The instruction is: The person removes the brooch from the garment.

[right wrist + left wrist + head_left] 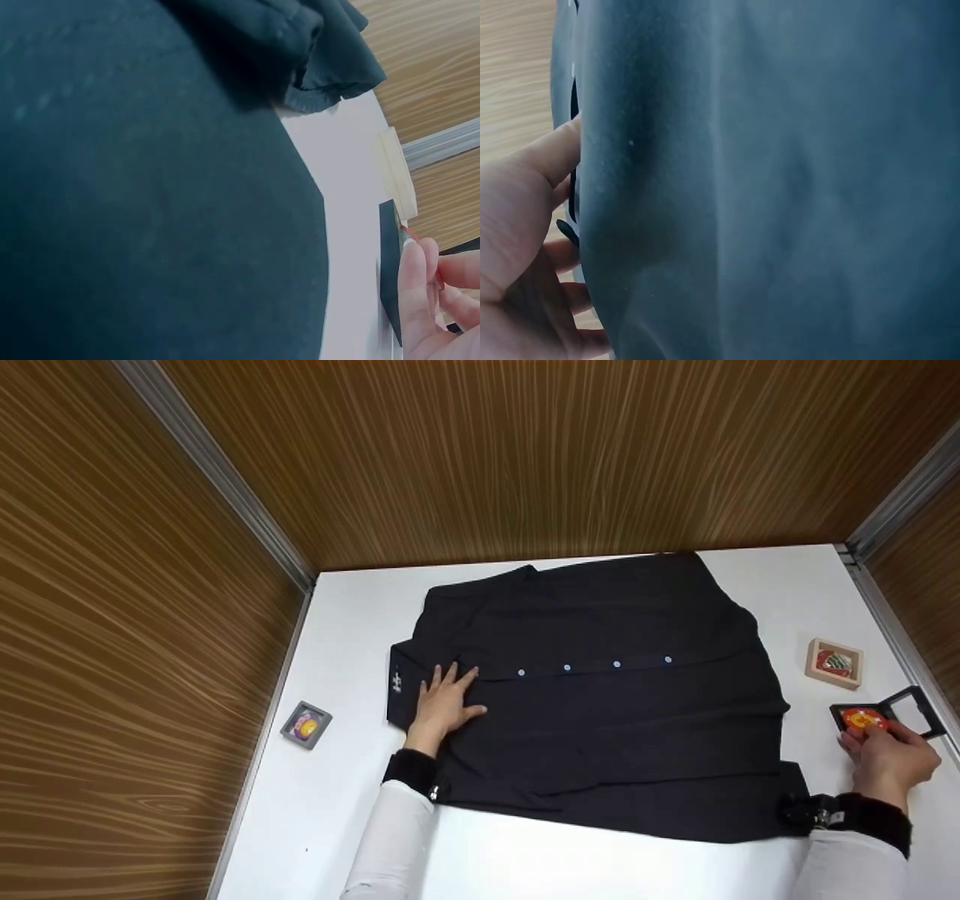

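Observation:
A black button-up shirt [637, 720] lies spread on the white table, its collar towards the left and a row of pale buttons along the middle. My left hand [442, 705] rests on it near the collar with fingers spread. At the far right a small black hinged case [931, 710] stands open, its lid a frame with a clear window. My right hand [892, 757] pinches a round red-and-yellow disc [861, 718] at the case's base. In the right wrist view a red edge shows between the fingertips [411, 262] beside the dark case [388, 262].
Just behind the black case sits a light wooden box [834, 663] with a red and green piece inside. A grey framed box [306, 725] with a yellow and purple piece lies left of the shirt. Wood-patterned panels [525, 457] wall in the table [337, 622].

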`<state>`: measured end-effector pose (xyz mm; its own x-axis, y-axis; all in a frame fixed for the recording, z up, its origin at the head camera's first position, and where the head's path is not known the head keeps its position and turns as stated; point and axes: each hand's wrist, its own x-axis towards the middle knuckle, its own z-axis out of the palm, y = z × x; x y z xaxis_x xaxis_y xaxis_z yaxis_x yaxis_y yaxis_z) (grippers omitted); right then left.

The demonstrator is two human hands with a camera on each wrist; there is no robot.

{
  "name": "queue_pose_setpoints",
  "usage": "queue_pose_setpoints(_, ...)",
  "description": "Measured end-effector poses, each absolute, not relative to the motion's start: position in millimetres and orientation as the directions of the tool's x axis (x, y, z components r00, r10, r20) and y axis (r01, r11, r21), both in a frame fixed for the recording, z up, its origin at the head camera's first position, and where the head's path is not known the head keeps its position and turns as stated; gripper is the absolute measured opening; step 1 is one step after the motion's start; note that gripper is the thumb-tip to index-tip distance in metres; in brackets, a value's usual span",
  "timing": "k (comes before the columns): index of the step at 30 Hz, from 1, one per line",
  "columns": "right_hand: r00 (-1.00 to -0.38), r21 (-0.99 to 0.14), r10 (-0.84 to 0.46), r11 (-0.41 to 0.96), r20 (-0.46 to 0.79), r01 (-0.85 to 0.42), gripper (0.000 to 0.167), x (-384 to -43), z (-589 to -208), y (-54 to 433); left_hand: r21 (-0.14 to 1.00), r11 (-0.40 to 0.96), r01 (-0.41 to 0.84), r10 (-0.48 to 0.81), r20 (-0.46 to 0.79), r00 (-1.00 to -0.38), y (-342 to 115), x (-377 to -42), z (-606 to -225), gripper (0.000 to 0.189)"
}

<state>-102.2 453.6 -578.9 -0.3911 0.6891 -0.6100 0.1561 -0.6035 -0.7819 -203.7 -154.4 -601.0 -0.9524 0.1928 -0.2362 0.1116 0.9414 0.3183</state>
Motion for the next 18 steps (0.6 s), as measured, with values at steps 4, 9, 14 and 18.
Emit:
queue_pose_setpoints(4,-0.367,-0.79,0.707,-0.589,-0.605,0.168,0.027,-102.3,-578.5,453.5,0.316,0.943,0.106,0.187,-0.241,-0.952,-153.4,-202.8,-599.2,0.079)
queue_pose_setpoints(9,-0.331,-0.793,0.726,-0.591,-0.603,0.148,0.026,-101.6,-580.5,452.9,0.319,0.941,0.109,0.192,-0.24,-0.952,-153.4,-202.7,-598.7,0.078)
queue_pose_setpoints(14,-0.303,-0.788,0.736,-0.607,-0.605,0.1,0.031,-101.7,-584.1,455.5,0.329,0.938,0.114,0.199,-0.238,-0.951,-154.0,-202.9,-598.9,0.078)
queue_pose_setpoints(18,-0.283,-0.782,0.74,-0.62,-0.61,0.061,0.029,-102.1,-584.4,456.6,0.334,0.935,0.116,0.203,-0.238,-0.95,-154.5,-202.9,-598.8,0.078)
